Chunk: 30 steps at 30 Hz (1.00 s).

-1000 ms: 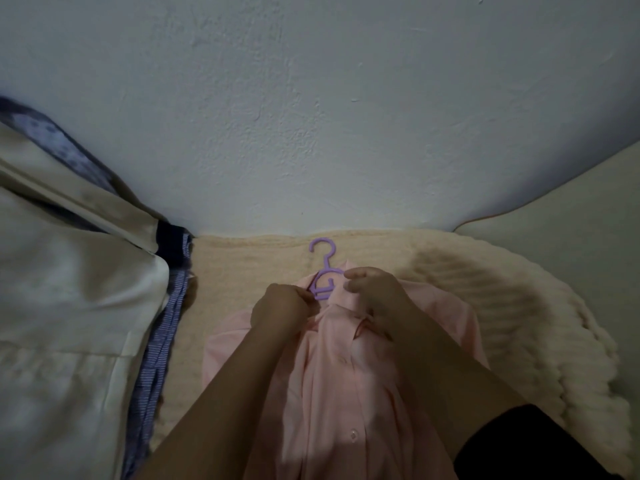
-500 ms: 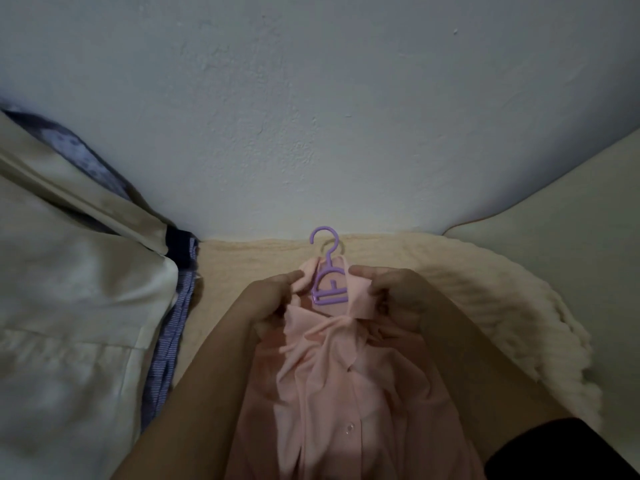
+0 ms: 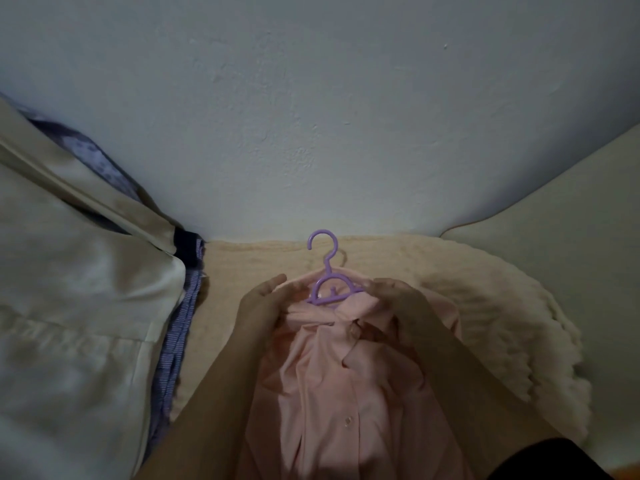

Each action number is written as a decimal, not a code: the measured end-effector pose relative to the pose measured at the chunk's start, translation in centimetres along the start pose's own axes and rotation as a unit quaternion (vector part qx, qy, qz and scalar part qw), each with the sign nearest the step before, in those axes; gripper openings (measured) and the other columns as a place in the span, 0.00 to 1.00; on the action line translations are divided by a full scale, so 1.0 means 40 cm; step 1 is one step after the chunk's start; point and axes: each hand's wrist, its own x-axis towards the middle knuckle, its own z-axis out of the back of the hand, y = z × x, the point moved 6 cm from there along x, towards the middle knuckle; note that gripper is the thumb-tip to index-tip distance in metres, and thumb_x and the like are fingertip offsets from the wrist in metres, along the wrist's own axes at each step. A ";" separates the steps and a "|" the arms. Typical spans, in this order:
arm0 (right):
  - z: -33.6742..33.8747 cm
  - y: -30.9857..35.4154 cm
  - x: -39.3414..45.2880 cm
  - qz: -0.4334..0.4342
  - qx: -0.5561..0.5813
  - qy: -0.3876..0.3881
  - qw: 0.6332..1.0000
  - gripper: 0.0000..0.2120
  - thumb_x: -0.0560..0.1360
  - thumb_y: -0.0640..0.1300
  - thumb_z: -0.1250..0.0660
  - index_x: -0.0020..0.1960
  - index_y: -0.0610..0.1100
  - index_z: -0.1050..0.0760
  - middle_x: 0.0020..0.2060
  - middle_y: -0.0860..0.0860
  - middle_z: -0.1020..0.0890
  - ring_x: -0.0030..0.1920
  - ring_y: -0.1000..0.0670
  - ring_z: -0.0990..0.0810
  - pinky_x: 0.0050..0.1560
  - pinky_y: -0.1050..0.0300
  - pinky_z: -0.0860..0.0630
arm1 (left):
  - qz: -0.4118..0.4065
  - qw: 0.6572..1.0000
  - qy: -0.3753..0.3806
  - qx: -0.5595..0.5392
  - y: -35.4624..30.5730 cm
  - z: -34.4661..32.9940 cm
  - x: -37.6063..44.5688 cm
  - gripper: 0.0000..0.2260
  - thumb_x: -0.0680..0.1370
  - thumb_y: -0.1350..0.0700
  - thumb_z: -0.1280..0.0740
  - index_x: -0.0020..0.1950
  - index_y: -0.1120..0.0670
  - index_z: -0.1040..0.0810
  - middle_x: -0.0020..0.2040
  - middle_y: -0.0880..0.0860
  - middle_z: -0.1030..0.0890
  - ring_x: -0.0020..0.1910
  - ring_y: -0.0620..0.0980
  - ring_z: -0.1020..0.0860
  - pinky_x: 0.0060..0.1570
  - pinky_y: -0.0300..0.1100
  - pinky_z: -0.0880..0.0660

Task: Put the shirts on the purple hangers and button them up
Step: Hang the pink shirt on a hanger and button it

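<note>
Left hand (image 3: 265, 303) and right hand (image 3: 398, 299) pinch shirt (image 3: 332, 393) collar either side of hanger (image 3: 327, 282), spreading collar to seat it; buttons still undone.

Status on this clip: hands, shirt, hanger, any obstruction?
Left hand and right hand both grip the pink shirt at its collar. Purple hanger inside the neck, hook out. Nothing blocking.

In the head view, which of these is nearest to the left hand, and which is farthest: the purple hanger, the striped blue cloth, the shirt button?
From the left hand:
1. Purple hanger, just right of its fingers, in the collar of the pink shirt.
2. Striped blue cloth, to the left, beside the cream garment.
3. Shirt button, lower down the placket, toward the person.
</note>
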 end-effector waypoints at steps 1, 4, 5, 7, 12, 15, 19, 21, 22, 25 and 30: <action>0.003 0.006 -0.001 0.026 -0.037 -0.028 0.999 0.23 0.64 0.50 0.22 0.48 0.33 0.24 0.37 0.36 0.22 0.34 0.41 0.25 0.38 0.43 0.27 | -0.037 0.996 -0.030 0.070 -0.004 0.010 0.007 0.08 0.73 0.63 0.29 0.51 0.56 0.20 0.39 0.55 0.18 0.34 0.51 0.20 0.37 0.44 0.23; 0.031 0.029 0.004 0.105 -0.147 -0.149 0.972 0.06 0.71 0.42 0.28 0.36 0.42 0.21 0.27 0.49 0.20 0.30 0.47 0.22 0.36 0.47 0.22 | -0.165 0.951 -0.119 0.232 -0.038 0.031 0.009 0.08 0.74 0.63 0.32 0.48 0.53 0.16 0.32 0.44 0.18 0.32 0.40 0.22 0.35 0.37 0.27; 0.037 0.044 0.003 0.136 -0.202 -0.186 0.952 0.09 0.72 0.43 0.30 0.33 0.42 0.22 0.24 0.53 0.22 0.29 0.50 0.24 0.35 0.52 0.24 | -0.202 0.927 -0.148 0.280 -0.053 0.034 0.004 0.07 0.74 0.61 0.32 0.47 0.53 0.15 0.33 0.44 0.18 0.32 0.39 0.23 0.33 0.35 0.30; 0.037 0.064 0.008 0.192 -0.276 -0.225 0.914 0.11 0.73 0.45 0.32 0.34 0.41 0.22 0.24 0.52 0.24 0.31 0.51 0.26 0.34 0.55 0.30 | -0.244 0.891 -0.184 0.336 -0.073 0.035 0.001 0.08 0.75 0.57 0.33 0.49 0.53 0.14 0.42 0.50 0.15 0.37 0.43 0.22 0.33 0.37 0.33; 0.003 0.070 0.050 0.263 -0.450 -0.253 0.815 0.21 0.65 0.57 0.39 0.51 0.47 0.17 0.47 0.44 0.18 0.51 0.41 0.22 0.51 0.50 0.27 | -0.183 0.915 -0.085 0.351 -0.045 0.005 0.055 0.15 0.77 0.54 0.33 0.64 0.55 0.21 0.61 0.54 0.19 0.57 0.49 0.22 0.50 0.35 0.32; -0.037 0.100 0.076 0.343 -0.488 -0.243 0.765 0.23 0.62 0.56 0.33 0.52 0.45 0.18 0.47 0.45 0.18 0.52 0.40 0.22 0.51 0.48 0.28 | -0.157 0.925 -0.049 0.343 -0.023 -0.001 0.085 0.23 0.73 0.49 0.31 0.66 0.55 0.23 0.61 0.55 0.20 0.57 0.49 0.21 0.54 0.37 0.29; -0.101 0.124 0.150 0.319 -0.570 -0.120 0.747 0.24 0.69 0.51 0.29 0.65 0.51 0.27 0.60 0.52 0.24 0.65 0.49 0.32 0.59 0.56 0.40 | -0.162 0.922 -0.066 0.346 -0.016 -0.006 0.112 0.23 0.73 0.50 0.31 0.67 0.55 0.25 0.61 0.56 0.20 0.57 0.52 0.22 0.57 0.41 0.29; -0.130 0.127 0.198 0.280 -0.631 -0.060 0.721 0.27 0.71 0.52 0.31 0.69 0.53 0.32 0.65 0.54 0.28 0.68 0.51 0.36 0.61 0.57 0.42 | -0.164 0.920 -0.062 0.352 -0.009 -0.012 0.128 0.20 0.75 0.54 0.32 0.67 0.55 0.25 0.62 0.55 0.20 0.59 0.51 0.23 0.57 0.38 0.31; -0.142 0.128 0.220 0.253 -0.658 -0.031 0.708 0.28 0.72 0.52 0.32 0.70 0.54 0.34 0.66 0.53 0.29 0.69 0.51 0.38 0.64 0.55 0.43 | -0.162 0.922 -0.055 0.346 -0.003 -0.016 0.136 0.22 0.74 0.52 0.32 0.67 0.55 0.24 0.62 0.54 0.21 0.60 0.50 0.23 0.57 0.37 0.31; -0.165 0.111 0.278 0.167 -0.730 0.049 0.661 0.35 0.70 0.52 0.31 0.74 0.53 0.40 0.71 0.51 0.35 0.72 0.48 0.41 0.67 0.49 0.43 | -0.159 0.929 -0.071 0.327 0.013 -0.015 0.154 0.22 0.71 0.49 0.35 0.64 0.55 0.22 0.61 0.53 0.20 0.60 0.50 0.23 0.59 0.39 0.30; -0.176 0.086 0.321 0.140 -0.742 0.103 0.648 0.41 0.64 0.52 0.26 0.73 0.52 0.40 0.69 0.53 0.32 0.70 0.48 0.38 0.64 0.47 0.40 | -0.174 0.929 -0.122 0.302 0.030 0.002 0.175 0.12 0.77 0.60 0.37 0.58 0.55 0.19 0.57 0.52 0.18 0.54 0.45 0.22 0.52 0.34 0.32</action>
